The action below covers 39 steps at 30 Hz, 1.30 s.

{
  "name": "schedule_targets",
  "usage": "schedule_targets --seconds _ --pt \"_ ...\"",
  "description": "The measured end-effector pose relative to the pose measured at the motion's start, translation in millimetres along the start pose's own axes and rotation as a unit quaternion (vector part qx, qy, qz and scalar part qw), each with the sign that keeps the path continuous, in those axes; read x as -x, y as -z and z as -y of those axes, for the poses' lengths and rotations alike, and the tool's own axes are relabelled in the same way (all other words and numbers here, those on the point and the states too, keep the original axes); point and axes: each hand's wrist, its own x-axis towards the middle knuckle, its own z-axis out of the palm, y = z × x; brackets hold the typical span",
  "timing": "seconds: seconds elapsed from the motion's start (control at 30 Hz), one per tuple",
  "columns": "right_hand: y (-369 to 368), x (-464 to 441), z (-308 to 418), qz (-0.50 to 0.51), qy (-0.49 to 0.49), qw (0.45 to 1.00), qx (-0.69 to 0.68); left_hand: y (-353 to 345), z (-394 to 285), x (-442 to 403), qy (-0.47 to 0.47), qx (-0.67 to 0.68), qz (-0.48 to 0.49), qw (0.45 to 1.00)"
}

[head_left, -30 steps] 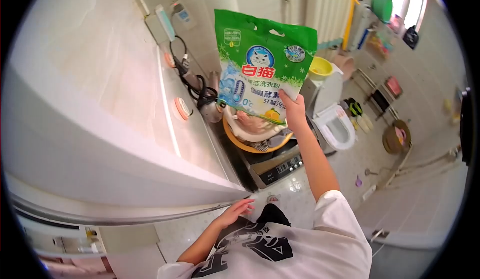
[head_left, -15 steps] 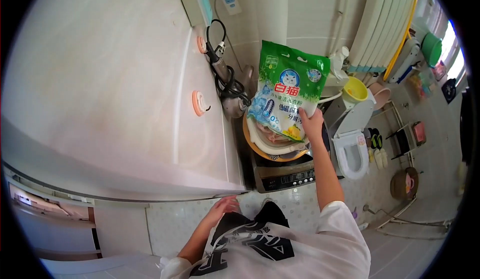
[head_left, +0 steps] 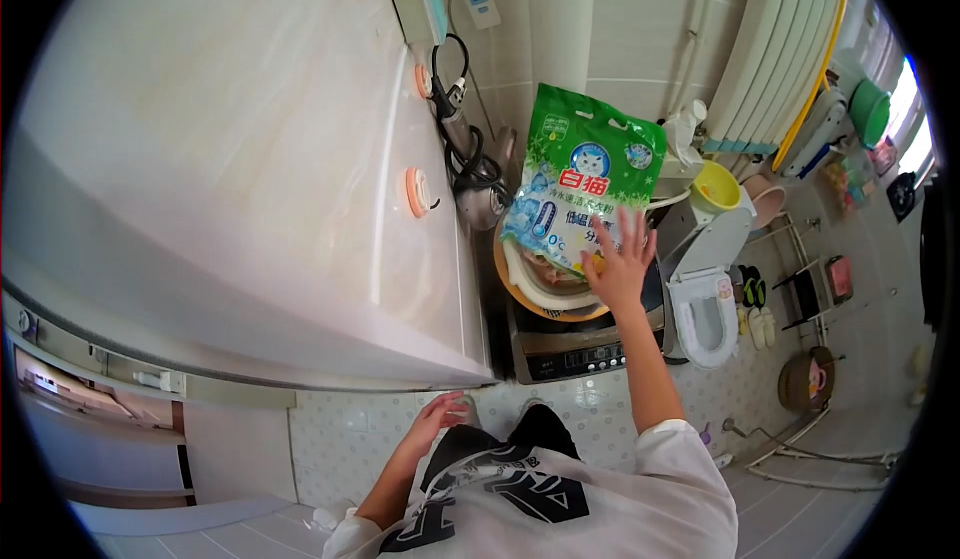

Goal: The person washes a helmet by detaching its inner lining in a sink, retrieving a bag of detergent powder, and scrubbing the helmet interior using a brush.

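Your boxy washing machine (head_left: 545, 346) carries a round orange tub (head_left: 517, 293) with a smooth white basin (head_left: 545, 295) nested inside. The glossy, crinkled plastic bag (head_left: 590, 159) rests tilted on the basin: setting it down looks done; anything left is unclear. Your right hand (head_left: 622, 271) is spread over its lower corner, pinching nothing; your left hand (head_left: 438, 417) hangs loosely open, apparently empty.
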Motion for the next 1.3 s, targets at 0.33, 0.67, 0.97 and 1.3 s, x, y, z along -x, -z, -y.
schedule_targets --seconds 0.33,0.67,0.97,1.3 --pt "-26.2 13.6 10.6 0.103 -0.026 0.994 0.001 12.4 12.0 12.0 -0.02 0.035 -0.022 0.999" --pt "22.7 150.3 143.6 0.042 -0.06 0.974 -0.216 93.7 11.0 51.1 -0.066 0.068 -0.075 0.993" --pt "-33.7 273.1 385.3 0.398 -0.153 0.781 -0.456 261.8 39.7 126.0 -0.117 0.136 -0.146 0.973" --pt "-97.0 253.3 560.8 0.442 -0.123 0.751 -0.474 393.4 88.3 198.9 -0.077 0.201 -0.23 0.949"
